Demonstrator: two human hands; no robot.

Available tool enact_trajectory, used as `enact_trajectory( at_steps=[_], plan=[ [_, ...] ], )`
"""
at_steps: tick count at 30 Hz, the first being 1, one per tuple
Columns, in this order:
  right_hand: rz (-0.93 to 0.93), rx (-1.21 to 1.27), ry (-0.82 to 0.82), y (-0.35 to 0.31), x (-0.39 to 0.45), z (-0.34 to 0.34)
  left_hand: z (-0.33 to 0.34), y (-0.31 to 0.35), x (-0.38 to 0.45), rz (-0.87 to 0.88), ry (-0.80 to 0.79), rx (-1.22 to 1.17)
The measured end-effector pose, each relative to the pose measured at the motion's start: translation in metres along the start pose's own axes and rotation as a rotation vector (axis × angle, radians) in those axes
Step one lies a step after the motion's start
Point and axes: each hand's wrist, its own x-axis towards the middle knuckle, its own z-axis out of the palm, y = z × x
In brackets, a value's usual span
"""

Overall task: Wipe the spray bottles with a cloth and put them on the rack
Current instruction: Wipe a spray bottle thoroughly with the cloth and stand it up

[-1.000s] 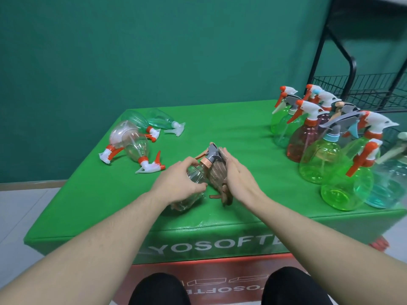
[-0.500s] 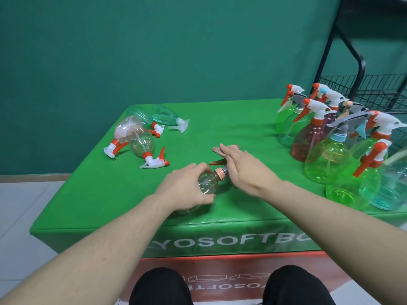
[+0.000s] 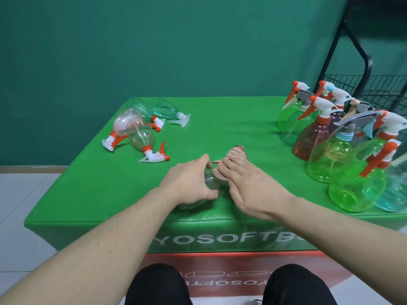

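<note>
The left hand (image 3: 191,181) curls around a small clear plastic spray bottle (image 3: 210,183) lying on its side near the front edge of the green padded table (image 3: 231,119). The right hand (image 3: 248,183) lies over a pinkish-brown knitted cloth (image 3: 233,155), pressing it onto the bottle's neck end; the fingers look fairly straight, though I can't quite see whether the thumb hooks under the cloth. To the left, well apart, four clear and pale green spray bottles with orange-and-white triggers (image 3: 141,133) lie tipped over in a loose cluster. On the right side stands a crowded group of upright green, pink and blue spray bottles (image 3: 330,157). Behind them, at the table's far right corner, stands a black wire rack (image 3: 374,89) against the teal wall (image 3: 154,40).
</note>
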Motion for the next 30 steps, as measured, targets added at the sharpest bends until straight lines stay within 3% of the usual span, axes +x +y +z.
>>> enact_trajectory(
  at_steps=[5, 10, 21, 30],
  plan=[
    [0.004, -0.034, -0.002, 0.008, -0.006, -0.004, 0.003, 0.003, -0.004, 0.018, 0.024, 0.036],
    [0.080, -0.018, -0.147, 0.027, 0.009, -0.016, 0.007, 0.005, -0.008, 0.080, 0.037, 0.087],
    [0.014, -0.001, -0.353, 0.029, 0.059, -0.021, 0.005, 0.004, -0.011, 0.077, 0.056, 0.085],
    [0.065, -0.062, -0.342, 0.023, 0.046, -0.040, 0.005, 0.001, -0.016, 0.049, 0.066, 0.004]
  ],
)
